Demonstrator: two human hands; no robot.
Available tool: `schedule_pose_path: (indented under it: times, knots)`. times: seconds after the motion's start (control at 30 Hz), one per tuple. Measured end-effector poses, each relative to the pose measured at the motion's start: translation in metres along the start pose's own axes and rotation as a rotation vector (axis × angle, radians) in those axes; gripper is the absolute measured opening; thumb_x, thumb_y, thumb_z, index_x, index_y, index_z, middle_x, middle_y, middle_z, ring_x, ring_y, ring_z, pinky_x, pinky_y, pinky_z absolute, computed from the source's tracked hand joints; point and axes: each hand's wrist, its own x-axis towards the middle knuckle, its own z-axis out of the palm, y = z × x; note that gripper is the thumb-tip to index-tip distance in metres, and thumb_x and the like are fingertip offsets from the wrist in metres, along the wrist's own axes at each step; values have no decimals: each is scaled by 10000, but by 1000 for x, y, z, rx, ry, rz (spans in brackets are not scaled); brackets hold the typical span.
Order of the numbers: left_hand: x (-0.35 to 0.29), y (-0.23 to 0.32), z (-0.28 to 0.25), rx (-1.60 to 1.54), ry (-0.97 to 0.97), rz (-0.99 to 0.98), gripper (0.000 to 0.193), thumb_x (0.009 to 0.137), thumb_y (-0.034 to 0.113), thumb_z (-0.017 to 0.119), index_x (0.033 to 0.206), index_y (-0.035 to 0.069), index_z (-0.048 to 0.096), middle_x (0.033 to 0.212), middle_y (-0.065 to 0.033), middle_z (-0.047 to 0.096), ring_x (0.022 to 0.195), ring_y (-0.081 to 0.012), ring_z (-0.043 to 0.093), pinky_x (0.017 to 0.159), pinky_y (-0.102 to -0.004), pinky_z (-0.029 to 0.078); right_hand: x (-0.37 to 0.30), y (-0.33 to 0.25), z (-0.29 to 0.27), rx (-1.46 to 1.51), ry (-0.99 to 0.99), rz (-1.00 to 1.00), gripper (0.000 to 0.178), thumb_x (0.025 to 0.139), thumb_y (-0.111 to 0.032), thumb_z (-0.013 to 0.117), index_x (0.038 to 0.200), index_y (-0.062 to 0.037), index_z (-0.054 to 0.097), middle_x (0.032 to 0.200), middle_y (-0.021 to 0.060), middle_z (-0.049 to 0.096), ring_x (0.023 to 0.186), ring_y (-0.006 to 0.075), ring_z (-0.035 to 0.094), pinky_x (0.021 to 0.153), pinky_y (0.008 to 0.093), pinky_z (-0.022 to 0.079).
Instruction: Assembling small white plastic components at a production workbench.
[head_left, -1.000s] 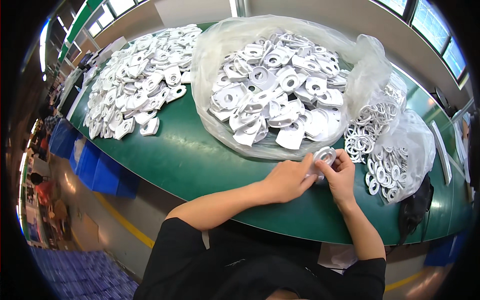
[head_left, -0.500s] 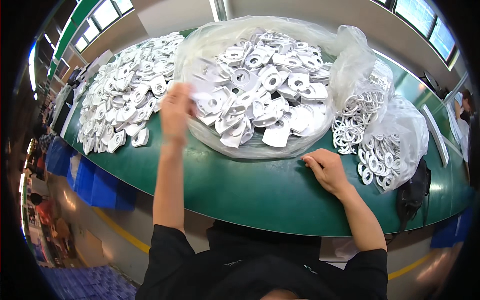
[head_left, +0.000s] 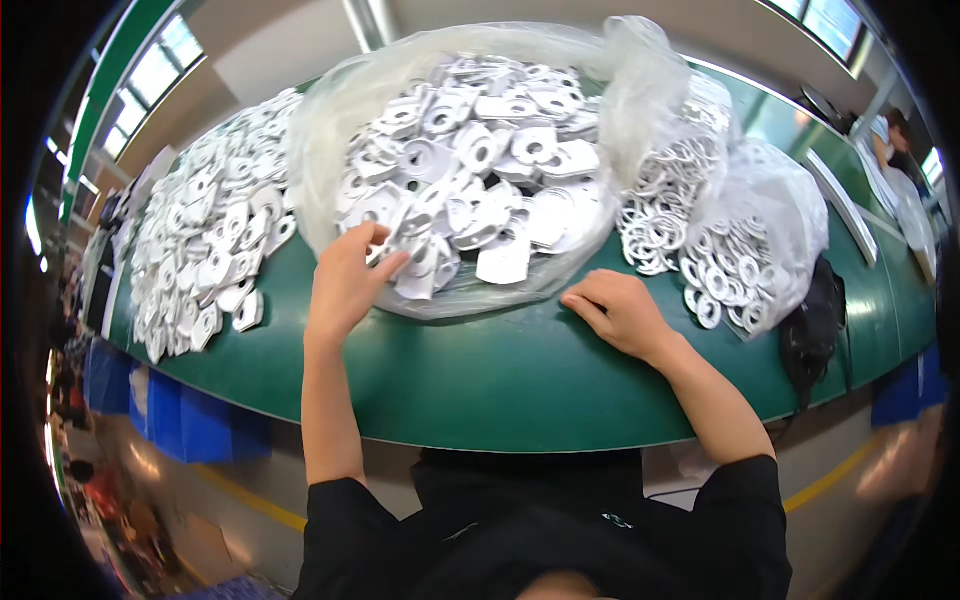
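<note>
My left hand (head_left: pixel 343 280) reaches over the near left rim of a clear plastic bag (head_left: pixel 330 110). Its thumb and fingers are apart, beside the nearest pieces of a heap of white plastic parts (head_left: pixel 480 150), flat pieces with a round hole; no held part shows. My right hand (head_left: pixel 622 314) rests on the green table (head_left: pixel 480 385), right of the bag's near edge. Its fingers are curled in with the thumb against them, and whatever may be inside is hidden.
A second spread of similar white parts (head_left: pixel 215 235) lies at the left. White rings spill from two clear bags (head_left: pixel 790 200) at the right. Beyond them are a black pouch (head_left: pixel 815 325) and a white strip (head_left: pixel 840 205). Blue bins (head_left: pixel 190 415) stand below the table's left edge.
My left hand has moved from a blurred swing at the bag's left side to the near edge of its heap. My right hand keeps its place and pose. The whole view has shifted slightly.
</note>
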Motion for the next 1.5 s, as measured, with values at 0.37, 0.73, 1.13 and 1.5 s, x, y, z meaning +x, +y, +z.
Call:
schedule_pose_path:
  times: [0.37, 0.73, 1.13, 1.5]
  knots:
    - [19, 4, -23, -780, 455, -196, 255, 908, 189, 549, 1006, -38, 614, 907, -135, 673, 839, -216, 637, 742, -341, 493, -2, 20, -106, -580, 12, 640, 211, 728, -223, 736, 731, -34, 642, 741, 112, 634, 680, 277, 614, 624, 377, 465]
    - [-15, 94, 72, -2019, -586, -403, 332, 947, 306, 507, 1140, 36, 514, 1165, -138, 560, 1012, -236, 597, 811, -397, 532, -13, 57, -98, -723, 166, 546, 137, 712, -106, 672, 805, -25, 613, 835, 143, 632, 819, 327, 611, 725, 415, 473]
    - [-30, 122, 94, -1809, -656, -569, 430, 942, 180, 533, 1322, 25, 410, 1216, -119, 559, 1051, -226, 597, 882, -361, 511, -7, 20, -118, -599, 138, 577, 219, 733, -84, 635, 944, -80, 579, 688, 67, 643, 663, 248, 621, 618, 366, 463]
    - [-30, 111, 100, -2120, -748, -725, 404, 1007, 363, 372, 1307, 100, 437, 1148, -126, 580, 923, -215, 614, 851, -425, 519, 8, -16, -99, -308, 453, 352, 194, 778, -29, 640, 967, -48, 601, 699, 29, 613, 600, 123, 546, 599, 257, 451]
